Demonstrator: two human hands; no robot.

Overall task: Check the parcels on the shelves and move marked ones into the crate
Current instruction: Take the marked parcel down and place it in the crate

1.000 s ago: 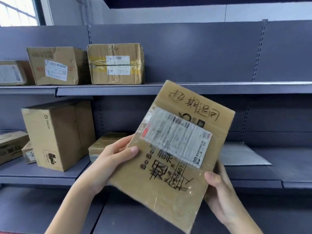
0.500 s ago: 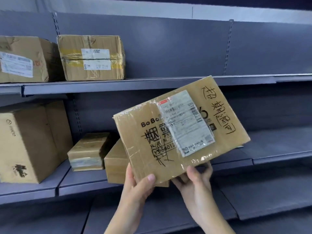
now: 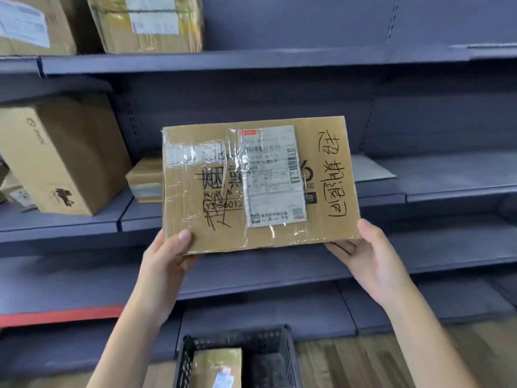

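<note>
I hold a flat cardboard parcel [image 3: 260,183] in front of the shelves, with its wide face turned to me and nearly level. My left hand [image 3: 165,261] grasps its lower left corner: the thumb lies on the front face and the fingers go behind the cardboard. My right hand [image 3: 366,256] grasps the lower right corner in the same manner, thumb on the front edge, palm partly open toward me under the parcel.

On the face of the parcel I see a white shipping label [image 3: 272,176] under clear tape, and black handwritten characters [image 3: 334,173] running along the right side. More black writing is on the left part, partly under the tape; I cannot read it well.

Below the parcel, on the wooden floor [image 3: 391,359], stands a black plastic crate [image 3: 237,357]. Inside it lies one cardboard box [image 3: 216,365] with a small label.

On the middle shelf [image 3: 447,189], behind the parcel on the left, is a small taped box [image 3: 144,177], and further left a tall brown box [image 3: 61,155] with a printed logo. On the upper shelf [image 3: 251,61] two more boxes stand just beside each other: one [image 3: 30,26] at the left edge of the view, the other [image 3: 148,23] with yellow tape and white labels.
</note>
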